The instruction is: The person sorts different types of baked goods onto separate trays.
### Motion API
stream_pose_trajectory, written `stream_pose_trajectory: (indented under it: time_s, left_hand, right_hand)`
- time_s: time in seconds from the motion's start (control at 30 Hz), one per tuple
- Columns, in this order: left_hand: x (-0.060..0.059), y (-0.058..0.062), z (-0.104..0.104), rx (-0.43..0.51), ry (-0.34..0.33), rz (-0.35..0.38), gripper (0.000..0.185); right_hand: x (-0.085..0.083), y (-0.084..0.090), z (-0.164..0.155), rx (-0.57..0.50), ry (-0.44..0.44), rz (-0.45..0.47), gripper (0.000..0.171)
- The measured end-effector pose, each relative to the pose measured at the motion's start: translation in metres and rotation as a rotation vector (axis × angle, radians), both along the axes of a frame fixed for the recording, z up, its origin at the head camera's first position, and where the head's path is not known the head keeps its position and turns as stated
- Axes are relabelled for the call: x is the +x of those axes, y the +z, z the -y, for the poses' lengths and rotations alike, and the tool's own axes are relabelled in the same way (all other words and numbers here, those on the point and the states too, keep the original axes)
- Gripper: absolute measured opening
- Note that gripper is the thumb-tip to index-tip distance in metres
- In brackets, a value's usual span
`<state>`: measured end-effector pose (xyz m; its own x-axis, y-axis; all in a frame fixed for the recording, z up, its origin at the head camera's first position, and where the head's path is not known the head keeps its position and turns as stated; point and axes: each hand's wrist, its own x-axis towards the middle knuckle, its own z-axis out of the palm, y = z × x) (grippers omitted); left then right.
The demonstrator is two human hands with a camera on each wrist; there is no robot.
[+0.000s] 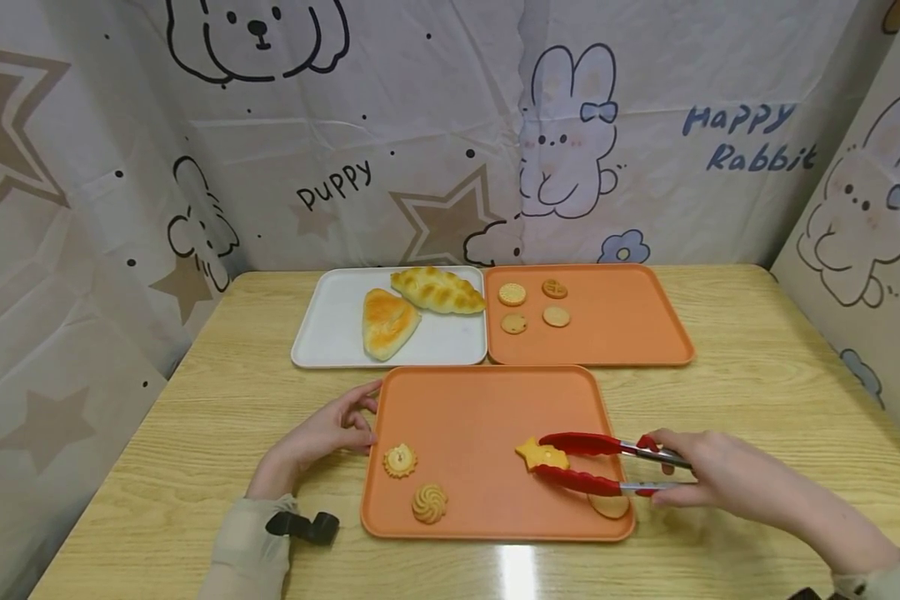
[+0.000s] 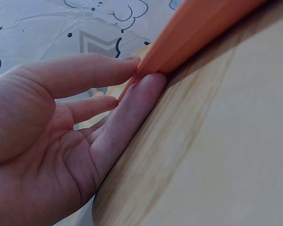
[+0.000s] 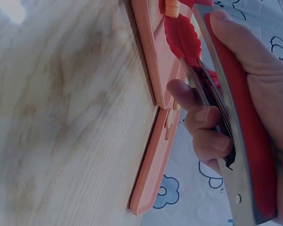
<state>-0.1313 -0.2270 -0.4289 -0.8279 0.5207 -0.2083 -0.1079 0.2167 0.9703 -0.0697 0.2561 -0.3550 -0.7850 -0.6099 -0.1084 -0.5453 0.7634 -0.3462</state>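
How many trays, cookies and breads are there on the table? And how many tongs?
Orange trays: 2, near and far
White tray: 1
Cookies: 8, four on the near tray, four on the far tray, including the star cookie
Breads: 2
Red tongs: 1
Total: 14

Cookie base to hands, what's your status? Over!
Right hand squeezing red tongs around star cookie. Left hand steadying near orange tray. Round cookie just under tongs.

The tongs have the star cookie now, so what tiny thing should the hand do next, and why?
Probably lift it a little. The red tongs in the right hand already pinch the star cookie, which sits low over the near orange tray. The left hand touches the tray's edge, so it likely won't slide.
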Motion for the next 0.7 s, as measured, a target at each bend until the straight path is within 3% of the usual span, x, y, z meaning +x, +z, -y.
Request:
stream_pose_trajectory:
  time_s: [0.37, 0.7]
  left_hand:
    - [-0.001, -0.003, 0.002, -0.003, 0.007, -0.006, 0.081]
    - [-0.001, -0.003, 0.002, -0.006, 0.014, -0.002, 0.082]
  right_hand:
    - [-0.021, 0.004, -0.001, -0.005, -0.02, -0.051, 0.051]
    - [-0.044, 0.005, -0.002, 0.004, -0.064, -0.153, 0.045]
